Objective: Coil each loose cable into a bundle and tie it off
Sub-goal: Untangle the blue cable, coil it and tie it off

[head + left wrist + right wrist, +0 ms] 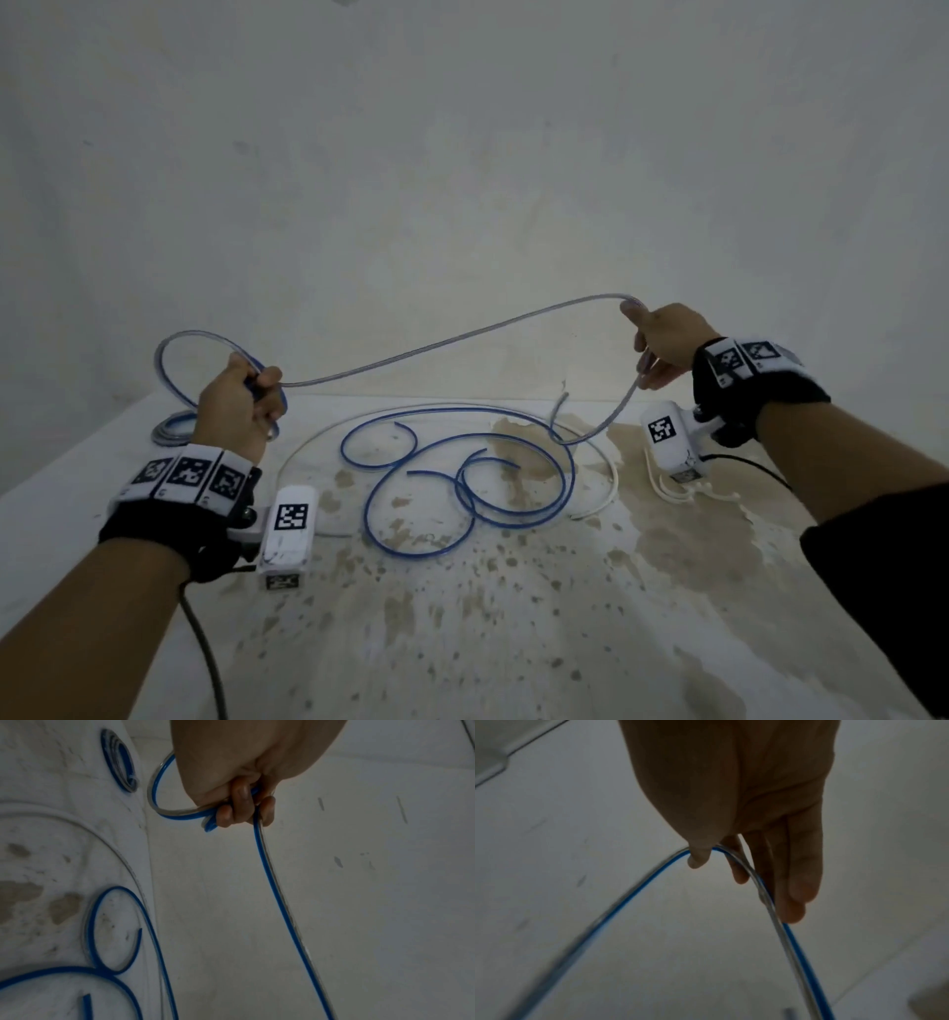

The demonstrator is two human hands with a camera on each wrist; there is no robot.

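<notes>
A long blue-and-clear cable [452,342] hangs in the air between both hands above the white table [513,616]. My left hand [241,406] grips one loop of it in a fist; the loop [156,797] curves out beside the curled fingers [241,809]. My right hand [662,344] is raised at the right and pinches the cable [628,902] between thumb [698,856] and fingers, with the rest of the cable bending down past the fingers to the table. Several loose blue cable pieces [462,478] lie curled in the middle of the table.
A coiled blue-and-clear bundle [172,426] lies at the table's far left. A white cable [606,493] arcs around the blue pieces, and thin white ties [678,488] lie at the right. Brown stains cover the table. A pale wall stands behind.
</notes>
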